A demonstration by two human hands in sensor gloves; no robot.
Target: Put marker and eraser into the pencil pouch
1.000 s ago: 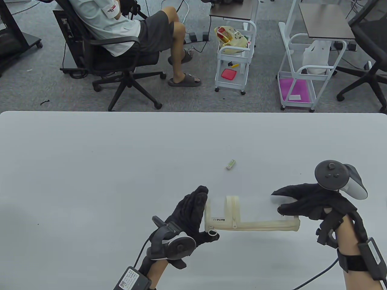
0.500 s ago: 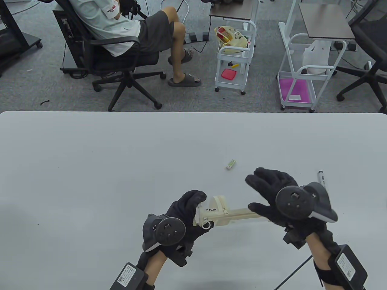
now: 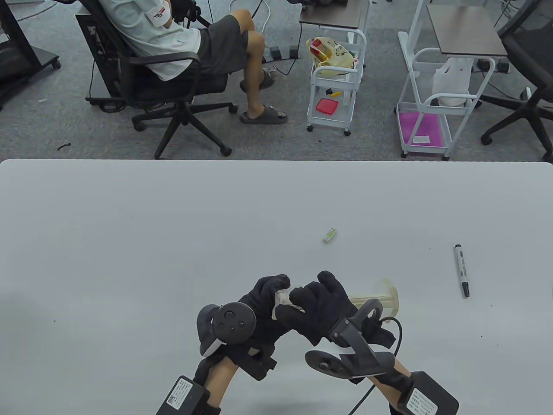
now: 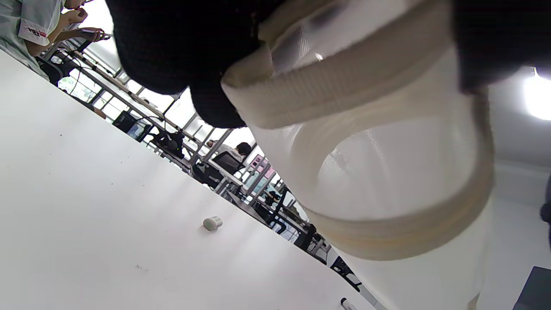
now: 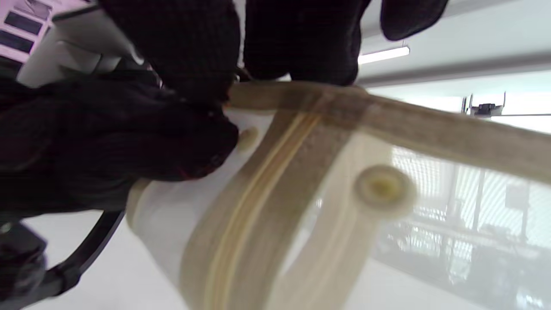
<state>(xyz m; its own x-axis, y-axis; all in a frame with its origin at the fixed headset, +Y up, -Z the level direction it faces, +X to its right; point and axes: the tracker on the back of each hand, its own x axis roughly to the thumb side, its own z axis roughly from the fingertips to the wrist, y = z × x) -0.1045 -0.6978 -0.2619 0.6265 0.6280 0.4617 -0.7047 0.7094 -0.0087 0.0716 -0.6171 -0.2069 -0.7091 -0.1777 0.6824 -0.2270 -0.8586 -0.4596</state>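
The cream mesh pencil pouch (image 3: 380, 296) is lifted off the table near its front edge, and both hands grip its left end. My left hand (image 3: 263, 302) holds the pouch from the left. My right hand (image 3: 317, 304) grips it from the right, fingers curled over the top. The pouch fills the left wrist view (image 4: 387, 172) and the right wrist view (image 5: 275, 206). The small green and white eraser (image 3: 329, 234) lies on the table beyond the hands; it also shows in the left wrist view (image 4: 212, 223). The black marker (image 3: 461, 270) lies at the right, apart from both hands.
The white table (image 3: 173, 225) stretches wide to the left and back. Beyond its far edge a seated person (image 3: 181, 39), office chairs and white carts (image 3: 332, 86) stand on the floor.
My right hand has come in from the pouch's right end to its left end, beside my left hand. The pouch has risen off the table. The marker is now uncovered.
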